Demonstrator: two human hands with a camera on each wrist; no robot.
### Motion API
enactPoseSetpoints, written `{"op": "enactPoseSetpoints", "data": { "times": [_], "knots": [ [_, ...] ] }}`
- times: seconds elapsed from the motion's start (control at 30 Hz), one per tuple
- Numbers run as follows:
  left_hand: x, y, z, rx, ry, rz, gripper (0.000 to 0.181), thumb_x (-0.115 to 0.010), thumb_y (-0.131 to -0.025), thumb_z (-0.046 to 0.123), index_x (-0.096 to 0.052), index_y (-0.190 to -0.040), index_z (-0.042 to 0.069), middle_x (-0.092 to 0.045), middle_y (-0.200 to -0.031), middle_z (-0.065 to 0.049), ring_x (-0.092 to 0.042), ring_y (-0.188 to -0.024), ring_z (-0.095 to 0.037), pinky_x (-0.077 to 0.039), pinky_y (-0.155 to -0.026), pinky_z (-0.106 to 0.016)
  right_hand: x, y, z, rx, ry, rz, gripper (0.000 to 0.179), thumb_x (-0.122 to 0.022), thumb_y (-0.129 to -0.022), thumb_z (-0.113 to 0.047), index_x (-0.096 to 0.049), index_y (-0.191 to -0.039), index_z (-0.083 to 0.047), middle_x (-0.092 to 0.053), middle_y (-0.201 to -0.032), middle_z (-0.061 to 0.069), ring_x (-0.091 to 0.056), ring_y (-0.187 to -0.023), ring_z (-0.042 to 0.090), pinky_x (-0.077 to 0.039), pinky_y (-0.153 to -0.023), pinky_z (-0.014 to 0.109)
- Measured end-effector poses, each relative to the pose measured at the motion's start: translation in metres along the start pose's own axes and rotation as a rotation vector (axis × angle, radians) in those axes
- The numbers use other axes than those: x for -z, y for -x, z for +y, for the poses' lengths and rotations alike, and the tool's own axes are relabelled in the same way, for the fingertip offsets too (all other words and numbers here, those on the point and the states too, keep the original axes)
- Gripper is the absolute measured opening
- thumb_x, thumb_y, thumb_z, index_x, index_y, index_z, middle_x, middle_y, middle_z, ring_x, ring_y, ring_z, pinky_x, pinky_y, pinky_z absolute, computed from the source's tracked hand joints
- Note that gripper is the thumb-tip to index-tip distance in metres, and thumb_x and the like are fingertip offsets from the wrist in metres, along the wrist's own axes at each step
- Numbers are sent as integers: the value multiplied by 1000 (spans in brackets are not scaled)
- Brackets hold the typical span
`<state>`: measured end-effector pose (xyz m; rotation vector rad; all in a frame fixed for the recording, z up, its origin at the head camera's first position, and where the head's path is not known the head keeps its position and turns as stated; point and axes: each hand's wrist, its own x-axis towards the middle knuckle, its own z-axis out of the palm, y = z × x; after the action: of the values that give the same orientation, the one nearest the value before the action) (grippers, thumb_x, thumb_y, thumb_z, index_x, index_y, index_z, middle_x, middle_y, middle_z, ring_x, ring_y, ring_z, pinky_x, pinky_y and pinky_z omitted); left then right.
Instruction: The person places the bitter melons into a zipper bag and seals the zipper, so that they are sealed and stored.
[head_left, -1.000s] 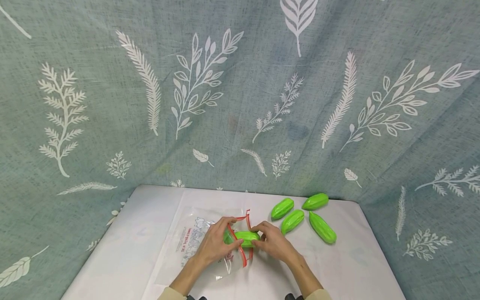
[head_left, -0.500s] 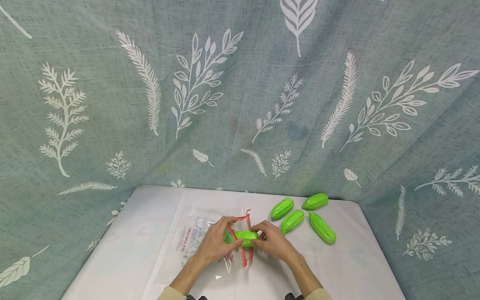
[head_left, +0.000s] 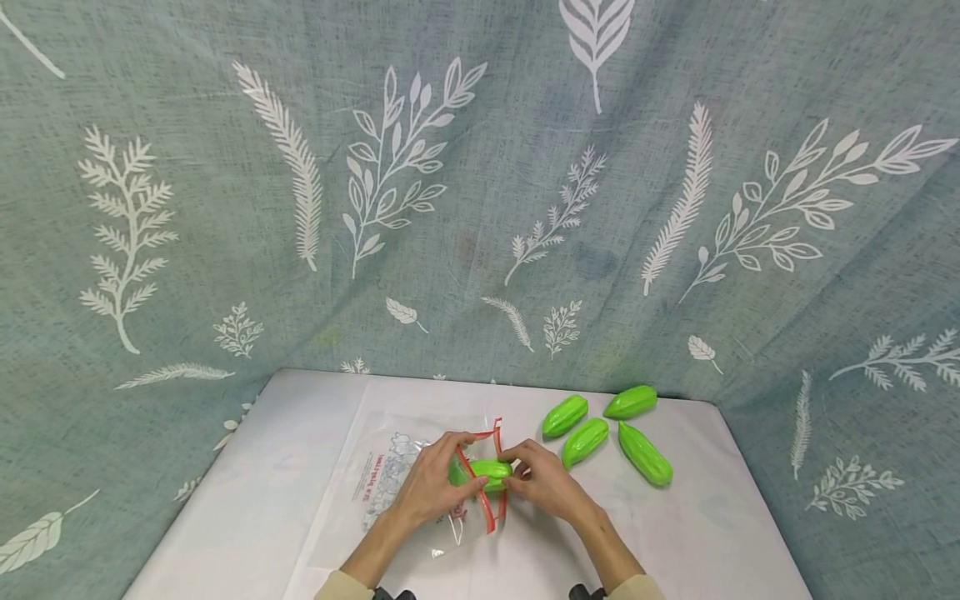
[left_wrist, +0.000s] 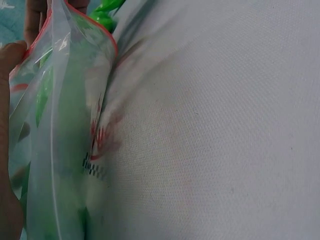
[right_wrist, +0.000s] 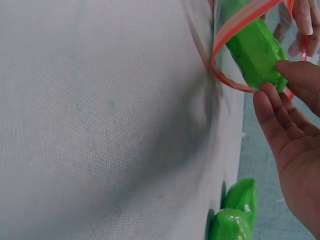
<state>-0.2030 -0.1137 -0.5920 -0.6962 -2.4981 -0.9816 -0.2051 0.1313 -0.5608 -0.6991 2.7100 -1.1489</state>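
A clear zip bag [head_left: 408,542] with a red-edged mouth and printed drawings lies flat on the table, its mouth facing right. My left hand [head_left: 431,485] grips the mouth's upper edge, holding it apart from the lower one. Partly inside sits a green ridged cucumber-like vegetable [right_wrist: 255,52], its left part behind the plastic. The fingertips and thumb of my right hand [head_left: 546,485] pinch its outer end at the mouth. In the left wrist view, the bag [left_wrist: 67,105] fills the left side and shows blurred green through its film.
Several more green vegetables lie right of my right hand: one at the back left [head_left: 565,417], one in front of it [head_left: 585,443], one at the back right [head_left: 631,402], one slanting forward [head_left: 646,455]. A leaf-printed curtain [head_left: 480,208] hangs behind the white table [head_left: 240,500].
The vegetable has slid slightly left, farther into the bag, with my right hand following it. My left hand stays on the bag's mouth.
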Motion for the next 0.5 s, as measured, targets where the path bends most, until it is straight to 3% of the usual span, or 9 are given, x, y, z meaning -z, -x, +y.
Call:
{"op": "enactPoseSetpoints", "data": {
  "times": [0.2, 0.5],
  "knots": [
    [1, -1, 0, -5, -7, 5, 66, -79, -80, 56, -57, -135, 26, -65, -121, 8, -64, -108, -15, -54, -89, -41, -2, -1, 0, -2, 1, 10, 30, -77, -89, -18, -70, -118, -19, -61, -109, -5, -63, -90, 8, -54, -75, 23],
    [1, 0, 1, -3, -1, 8, 68, -82, -79, 51, -55, -135, 25, -67, -121, 1, -65, -106, -17, -53, -89, -43, -4, -3, -1, 9, -31, 6, 28, -74, -90, -13, -68, -117, -15, -63, -109, -3, -64, -94, 9, -56, -81, 24]
  ]
}}
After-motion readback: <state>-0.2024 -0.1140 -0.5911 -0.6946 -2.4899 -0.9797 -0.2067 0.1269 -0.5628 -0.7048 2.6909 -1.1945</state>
